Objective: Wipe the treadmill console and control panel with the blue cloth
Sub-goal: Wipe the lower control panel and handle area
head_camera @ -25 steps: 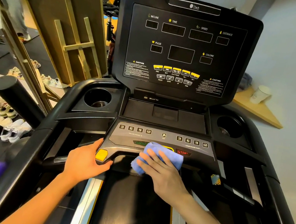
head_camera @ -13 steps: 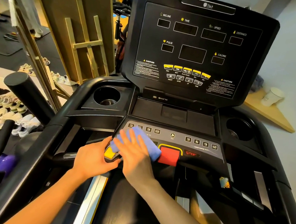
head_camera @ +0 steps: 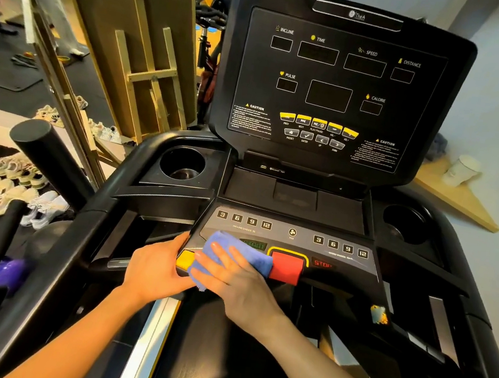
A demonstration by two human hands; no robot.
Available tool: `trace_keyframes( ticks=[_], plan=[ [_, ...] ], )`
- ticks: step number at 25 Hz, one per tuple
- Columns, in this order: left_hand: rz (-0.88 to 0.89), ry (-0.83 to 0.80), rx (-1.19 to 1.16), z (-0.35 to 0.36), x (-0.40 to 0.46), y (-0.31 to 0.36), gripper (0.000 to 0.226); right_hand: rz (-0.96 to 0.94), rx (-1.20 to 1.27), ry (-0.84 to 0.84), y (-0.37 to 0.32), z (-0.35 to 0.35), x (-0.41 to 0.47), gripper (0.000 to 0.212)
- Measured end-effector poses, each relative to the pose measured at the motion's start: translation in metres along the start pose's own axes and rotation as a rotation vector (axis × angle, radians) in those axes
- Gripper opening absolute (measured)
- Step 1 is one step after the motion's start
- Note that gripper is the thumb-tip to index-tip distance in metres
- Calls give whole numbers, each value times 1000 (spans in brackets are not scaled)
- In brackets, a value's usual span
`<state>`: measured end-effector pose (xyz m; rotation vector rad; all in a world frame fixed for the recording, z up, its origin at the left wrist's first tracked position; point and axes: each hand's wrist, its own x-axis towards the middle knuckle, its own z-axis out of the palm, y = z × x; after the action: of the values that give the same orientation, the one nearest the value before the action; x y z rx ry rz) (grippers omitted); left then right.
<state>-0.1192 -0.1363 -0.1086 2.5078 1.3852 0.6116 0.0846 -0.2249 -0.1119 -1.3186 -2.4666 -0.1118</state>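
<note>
Cloth (head_camera: 241, 251), blue and bunched, lay on the lower control panel (head_camera: 292, 242), pinned under your right hand (head_camera: 230, 276), whose straight fingers pressed flat across it. Most of the cloth showed beyond your fingertips, reaching to the red button (head_camera: 286, 266) at its right edge and covering part of the green START display (head_camera: 255, 245); a corner hung below the panel's front lip beside your palm. Your left hand (head_camera: 153, 268) rested just to the left, its fingers curled around the panel's left edge next to the yellow tab (head_camera: 185, 259), thumb touching the cloth's lower corner. Above, the upright console (head_camera: 335, 82) stood dark, its windows blank. Cup holders (head_camera: 183, 164) flanked the tray on either side. Shoes (head_camera: 13, 189) lay in rows on the floor at left, and a paper cup (head_camera: 461, 170) sat on a wooden shelf (head_camera: 459, 200) at right.
</note>
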Motion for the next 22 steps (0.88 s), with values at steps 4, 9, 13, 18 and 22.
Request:
trace_keyframes(
  ticks=[4,9,13,18,22],
  plan=[
    [5,-14,11,-7,1,6,70,52,-27,18,14,-10,-19,49],
    [-12,-42,31,-10,2,9,71,139,8,109,23,-22,-34,49],
    [-53,-96,42,-7,1,5,79,293,44,171,32,-34,-42,57],
    [-64,-124,26,-4,1,1,81,460,32,172,46,-48,-55,54],
    [-69,-122,13,-5,1,2,82,720,-2,142,65,-64,-84,77]
  ],
)
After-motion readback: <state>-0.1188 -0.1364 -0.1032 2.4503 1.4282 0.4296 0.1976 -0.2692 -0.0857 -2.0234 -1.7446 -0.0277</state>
